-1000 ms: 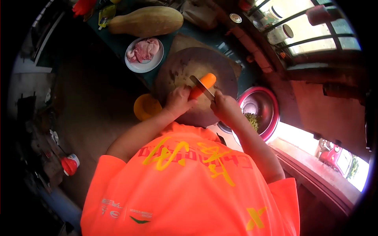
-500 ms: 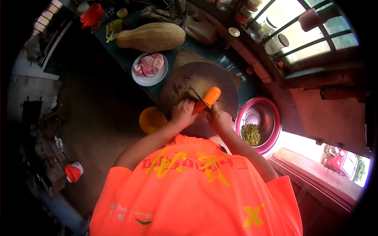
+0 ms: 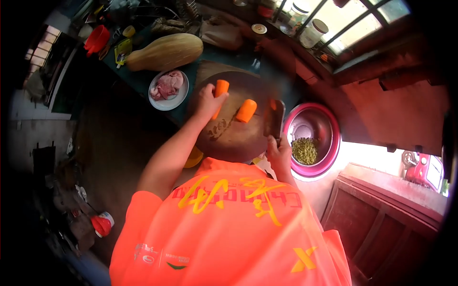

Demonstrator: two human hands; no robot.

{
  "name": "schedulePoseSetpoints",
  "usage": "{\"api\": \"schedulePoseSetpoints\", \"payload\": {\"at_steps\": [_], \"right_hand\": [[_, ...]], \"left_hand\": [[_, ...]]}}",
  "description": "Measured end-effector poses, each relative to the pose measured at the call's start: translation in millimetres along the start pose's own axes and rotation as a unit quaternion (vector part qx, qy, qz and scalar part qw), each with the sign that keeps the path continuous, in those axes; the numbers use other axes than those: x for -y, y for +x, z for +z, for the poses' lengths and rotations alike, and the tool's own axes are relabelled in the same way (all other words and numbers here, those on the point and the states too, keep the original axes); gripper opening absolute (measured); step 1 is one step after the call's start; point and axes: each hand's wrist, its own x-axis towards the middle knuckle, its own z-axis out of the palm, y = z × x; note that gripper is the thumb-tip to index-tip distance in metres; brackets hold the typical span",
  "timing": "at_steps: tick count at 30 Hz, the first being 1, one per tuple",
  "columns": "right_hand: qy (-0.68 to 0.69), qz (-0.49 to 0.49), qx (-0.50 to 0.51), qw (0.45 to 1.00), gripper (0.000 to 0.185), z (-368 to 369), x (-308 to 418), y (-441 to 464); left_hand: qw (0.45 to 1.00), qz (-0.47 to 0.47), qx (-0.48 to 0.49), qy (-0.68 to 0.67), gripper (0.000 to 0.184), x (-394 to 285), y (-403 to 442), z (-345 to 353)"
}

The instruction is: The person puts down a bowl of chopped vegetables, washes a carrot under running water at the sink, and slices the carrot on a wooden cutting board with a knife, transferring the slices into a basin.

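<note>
A piece of carrot (image 3: 221, 88) is gripped in my left hand (image 3: 210, 102) over the left part of the round cutting board (image 3: 234, 143). Another cut carrot piece (image 3: 246, 110) lies on the board's middle, apart from both hands. My right hand (image 3: 279, 151) is closed around the handle of a cleaver (image 3: 274, 119), whose broad blade stands at the board's right edge. Something small and orange shows near the blade's upper end. Dark wet marks streak the board between my hands.
Left of the board, a white plate (image 3: 153, 98) holds raw meat (image 3: 167, 86). A large squash (image 3: 167, 51) lies behind it. To the right stands a pink-rimmed metal basin (image 3: 329, 164) with chopped greens (image 3: 304, 151). A yellow container (image 3: 194, 157) is partly hidden under the board.
The carrot is now in two separate pieces. My left hand has moved left and away with one piece, while my right hand has carried the cleaver to the board's right edge.
</note>
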Motion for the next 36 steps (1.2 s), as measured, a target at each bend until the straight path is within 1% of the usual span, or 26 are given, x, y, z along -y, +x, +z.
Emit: {"api": "schedulePoseSetpoints", "payload": {"at_steps": [2, 4, 5, 7, 9, 11, 13, 14, 16, 17, 18, 20, 21, 22, 24, 25, 26, 27, 28, 29, 30, 31, 33, 34, 35, 36], "right_hand": [[0.010, 0.014, -0.021, 1.000, 0.020, -12, 1, 3], [0.060, 0.170, 0.019, 0.983, 0.021, -26, 25, 1], [0.076, 0.156, 0.010, 0.985, 0.022, -25, 19, 1], [0.070, 0.169, 0.016, 0.983, 0.022, -27, 23, -4], [0.064, 0.186, 0.024, 0.980, 0.023, -27, 20, -6], [0.117, 0.159, 0.039, 0.980, 0.023, -25, 8, -10], [0.125, 0.169, 0.049, 0.976, 0.023, -26, 11, -11], [0.130, 0.173, 0.059, 0.975, 0.023, -27, 11, -11], [0.109, 0.184, 0.053, 0.975, 0.022, -27, 6, -9], [0.116, 0.184, 0.050, 0.975, 0.022, -26, 4, -8], [0.122, 0.183, 0.049, 0.974, 0.023, -25, 3, -8], [0.101, 0.187, 0.056, 0.975, 0.024, -23, 2, -6], [0.080, 0.190, 0.063, 0.976, 0.025, -22, 2, -5], [0.079, 0.188, 0.061, 0.977, 0.025, -18, -2, -7], [0.036, 0.146, 0.044, 0.988, 0.026, -6, -32, -8], [-0.136, -0.131, 0.014, 0.982, 0.029, 8, -103, -11], [-0.111, -0.016, 0.129, 0.985, 0.033, 14, -123, -2], [-0.156, 0.028, 0.129, 0.979, 0.040, 9, -92, -7], [-0.108, 0.052, 0.028, 0.992, 0.043, 11, -60, -10], [-0.081, 0.069, 0.052, 0.993, 0.044, 8, -45, -10], [-0.098, 0.081, 0.093, 0.988, 0.041, 8, -42, -8], [-0.115, 0.097, 0.121, 0.981, 0.039, -2, -16, -7], [-0.101, 0.063, 0.153, 0.981, 0.036, -2, 2, -9], [-0.101, 0.052, 0.168, 0.979, 0.033, 1, 5, -9], [-0.098, 0.051, 0.162, 0.981, 0.033, 4, 5, -6], [-0.115, 0.031, 0.181, 0.976, 0.032, 9, 3, -6]], "left_hand": [[1.000, 0.000, 0.006, 0.017, 0.046, -13, 22, 10], [0.997, -0.009, -0.001, 0.072, 0.048, -19, 38, 21], [0.997, -0.005, -0.001, 0.074, 0.048, -20, 43, 24], [0.991, -0.042, 0.058, 0.114, 0.051, -19, 48, 31], [0.991, -0.034, 0.053, 0.116, 0.052, -16, 47, 33], [0.991, -0.028, 0.054, 0.120, 0.054, -13, 40, 36], [0.986, 0.015, -0.053, 0.160, 0.049, -18, 30, 34], [0.985, 0.015, -0.046, 0.163, 0.049, -21, 23, 32], [0.968, 0.204, -0.052, 0.136, 0.049, -30, 11, 23], [0.970, 0.219, 0.021, 0.106, 0.049, -38, -1, 23], [0.970, 0.218, 0.022, 0.106, 0.049, -47, -13, 29], [0.967, 0.179, 0.104, 0.149, 0.050, -64, -32, 44], [0.964, 0.144, 0.144, 0.171, 0.051, -68, -36, 48], [0.965, 0.145, 0.142, 0.168, 0.051, -60, -40, 52], [0.974, 0.189, 0.097, 0.075, 0.058, -36, -36, 73], [0.982, 0.150, 0.109, 0.018, 0.062, -30, -36, 75], [0.988, 0.101, 0.102, -0.057, 0.063, -7, -37, 90], [0.986, 0.078, 0.106, -0.098, 0.065, 25, -34, 105], [0.978, 0.065, 0.123, -0.153, 0.062, 36, -41, 99], [0.982, 0.007, 0.134, -0.131, 0.060, 2, -54, 68], [0.989, 0.009, 0.092, -0.119, 0.056, 14, -63, 72], [0.955, -0.179, 0.182, -0.149, 0.051, -32, -69, 39], [0.940, -0.200, 0.153, -0.229, 0.045, -8, -78, 38], [0.942, -0.191, 0.157, -0.227, 0.045, -5, -81, 36], [0.935, -0.202, 0.144, -0.253, 0.044, -4, -86, 34], [0.927, -0.216, 0.130, -0.278, 0.043, -5, -89, 30]]}}
